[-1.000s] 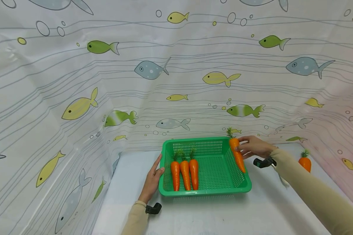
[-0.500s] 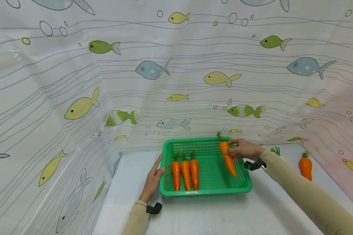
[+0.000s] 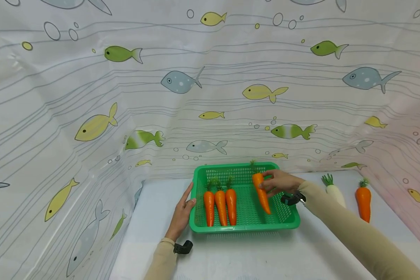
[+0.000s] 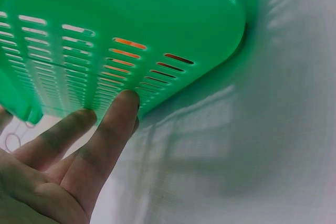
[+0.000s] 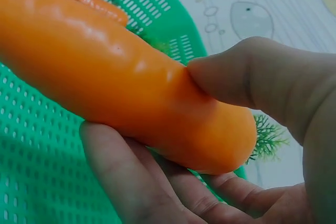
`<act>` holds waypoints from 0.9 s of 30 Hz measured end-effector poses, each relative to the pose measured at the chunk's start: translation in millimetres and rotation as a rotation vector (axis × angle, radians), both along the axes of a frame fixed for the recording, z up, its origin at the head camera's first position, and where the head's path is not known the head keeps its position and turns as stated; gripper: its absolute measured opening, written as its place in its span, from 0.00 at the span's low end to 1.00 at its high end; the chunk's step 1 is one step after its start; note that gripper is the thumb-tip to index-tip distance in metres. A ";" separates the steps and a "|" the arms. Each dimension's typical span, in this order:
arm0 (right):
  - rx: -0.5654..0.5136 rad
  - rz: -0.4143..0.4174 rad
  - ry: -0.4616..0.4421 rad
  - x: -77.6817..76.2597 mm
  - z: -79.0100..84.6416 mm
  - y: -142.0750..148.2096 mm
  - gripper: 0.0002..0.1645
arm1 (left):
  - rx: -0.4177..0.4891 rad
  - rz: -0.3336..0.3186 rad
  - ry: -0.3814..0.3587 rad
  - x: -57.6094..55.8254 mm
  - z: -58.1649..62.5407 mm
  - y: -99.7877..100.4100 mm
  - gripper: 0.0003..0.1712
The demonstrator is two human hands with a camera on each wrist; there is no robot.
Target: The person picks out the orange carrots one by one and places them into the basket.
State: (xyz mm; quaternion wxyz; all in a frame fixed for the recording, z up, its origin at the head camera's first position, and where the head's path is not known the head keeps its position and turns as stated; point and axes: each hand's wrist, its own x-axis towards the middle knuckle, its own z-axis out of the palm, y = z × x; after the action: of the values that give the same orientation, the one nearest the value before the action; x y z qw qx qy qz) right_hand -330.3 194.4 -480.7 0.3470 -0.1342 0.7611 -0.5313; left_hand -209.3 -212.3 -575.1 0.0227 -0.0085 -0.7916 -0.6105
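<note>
My right hand (image 3: 281,182) holds an orange carrot (image 3: 261,194) over the right half of a green plastic basket (image 3: 243,229). In the right wrist view the thumb lies on one side of the carrot (image 5: 121,72) and the fingers (image 5: 118,166) on the other, near its leafy top. The carrot slants, its tip toward the basket's front. Three more carrots (image 3: 220,208) lie side by side in the basket's left part. My left hand (image 3: 180,217) rests against the basket's left side; the left wrist view has its extended fingers (image 4: 105,145) touching the slotted wall (image 4: 173,14).
To the right of the basket, a white radish (image 3: 334,194) with green leaves lies on the white table (image 3: 238,256), partly behind my right forearm. Another carrot (image 3: 363,203) is farther right. A fish-patterned sheet (image 3: 231,128) hangs behind and on both sides.
My right hand has carried the carrot leftward from the basket's right rim to over its inside and lowered it somewhat. The radish has come into fuller view. My left hand stays put.
</note>
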 end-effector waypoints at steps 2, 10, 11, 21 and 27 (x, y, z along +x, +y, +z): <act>-0.003 0.015 -0.003 -0.3 -3.3 -3.5 0.51 | -0.004 -0.001 0.004 -0.9 0.2 0.2 0.34; -0.002 0.013 -0.042 -0.1 -15.9 -17.8 0.51 | 0.012 -0.003 0.001 -1.5 -0.1 0.2 0.34; -0.002 0.014 -0.043 0.0 -17.1 -19.5 0.51 | 0.013 -0.002 0.000 -1.8 -0.3 0.1 0.34; 0.014 0.008 -0.068 0.7 -26.7 -32.0 0.50 | 0.016 0.004 -0.007 -3.3 -0.7 -0.5 0.34; 0.039 0.004 -0.075 -0.5 -31.8 -34.1 0.49 | 0.028 0.002 -0.008 -2.8 -0.9 -0.5 0.34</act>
State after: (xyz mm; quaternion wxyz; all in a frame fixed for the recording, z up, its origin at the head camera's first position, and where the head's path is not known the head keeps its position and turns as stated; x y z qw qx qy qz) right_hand -330.8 160.3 -512.5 0.3787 -0.1088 0.7575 -0.5205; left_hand -212.1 -212.8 -575.9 0.0201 -0.0049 -0.7832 -0.6214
